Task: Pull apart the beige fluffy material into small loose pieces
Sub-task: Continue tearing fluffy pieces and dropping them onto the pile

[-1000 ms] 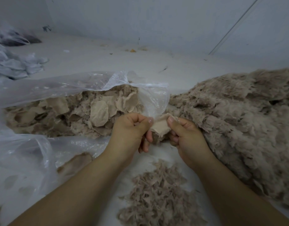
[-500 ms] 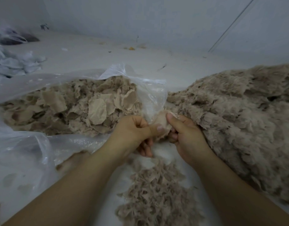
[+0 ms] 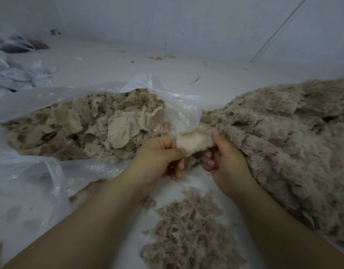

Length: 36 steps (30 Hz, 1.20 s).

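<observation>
A small beige fluffy piece (image 3: 194, 141) is stretched between my two hands, pale backing side up. My left hand (image 3: 159, 155) pinches its left edge between thumb and curled fingers. My right hand (image 3: 223, 158) pinches its right edge, thumb on top. A large heap of beige fluffy material (image 3: 283, 136) lies to the right, touching my right hand. Below my hands sits a small pile of loose torn tufts (image 3: 188, 232). To the left, an open clear plastic bag (image 3: 167, 94) holds several beige scraps (image 3: 101, 127).
Everything rests on a white floor (image 3: 128, 66) by a white wall. Crumpled white plastic or cloth (image 3: 17, 74) lies at the far left, with a dark bundle (image 3: 17, 45) behind it. Small bits of debris (image 3: 157, 58) dot the floor near the wall.
My hands have moved apart, stretching the piece wider between them. The piece's pale backing now shows more fully. The camera has shifted slightly.
</observation>
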Motion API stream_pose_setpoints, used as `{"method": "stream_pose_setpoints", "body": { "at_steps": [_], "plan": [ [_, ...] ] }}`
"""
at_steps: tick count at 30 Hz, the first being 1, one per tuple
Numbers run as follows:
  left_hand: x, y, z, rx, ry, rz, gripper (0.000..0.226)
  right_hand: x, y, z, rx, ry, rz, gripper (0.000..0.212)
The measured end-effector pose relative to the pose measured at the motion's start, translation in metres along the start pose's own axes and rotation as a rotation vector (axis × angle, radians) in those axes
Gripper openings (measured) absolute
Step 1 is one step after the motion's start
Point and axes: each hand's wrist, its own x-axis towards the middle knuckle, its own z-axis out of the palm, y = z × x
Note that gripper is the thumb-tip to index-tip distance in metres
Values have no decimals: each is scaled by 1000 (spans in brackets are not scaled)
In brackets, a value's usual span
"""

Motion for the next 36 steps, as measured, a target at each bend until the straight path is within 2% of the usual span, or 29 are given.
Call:
{"method": "stream_pose_setpoints", "body": {
  "at_steps": [4, 7, 11, 14, 16, 17, 19, 23, 26, 30, 34, 36],
  "plan": [
    [0, 0, 2, 54, -72, 2, 16, -5, -1, 2, -149, -106, -116, 18],
    [1, 1, 0, 41, -25, 1, 18, -6, -1, 3, -132, -94, -114, 13],
    [6, 1, -6, -39, 91, -9, 22, -3, -2, 0, -106, -42, -44, 21],
    [5, 2, -5, -85, 42, 5, 10, -2, 0, 0, -105, -40, -44, 24],
    [4, -1, -2, -80, -10, 7, 30, -2, 0, -1, -129, -61, -56, 39],
    [3, -2, 1, -75, -11, 29, 29, -2, 0, 0, -139, -71, -64, 46],
    [3, -4, 5, -81, 20, 88, 10, -3, 0, 0, -130, -68, -62, 54],
    [5, -5, 2, -138, 75, 116, 14, 1, 1, -2, -16, -7, 6, 35],
    [5, -5, 0, -134, 63, 110, 13, 1, 0, -1, 46, -4, 23, 40],
    [4, -5, 1, -129, 76, 104, 10, -1, 0, 0, -73, -114, -67, 31],
    [5, -5, -2, -72, 199, 183, 13, 1, 3, 0, -77, -100, -81, 29],
    [5, -5, -1, 3, 191, 231, 15, 1, 3, -1, -110, -93, -88, 28]
  ]
}}
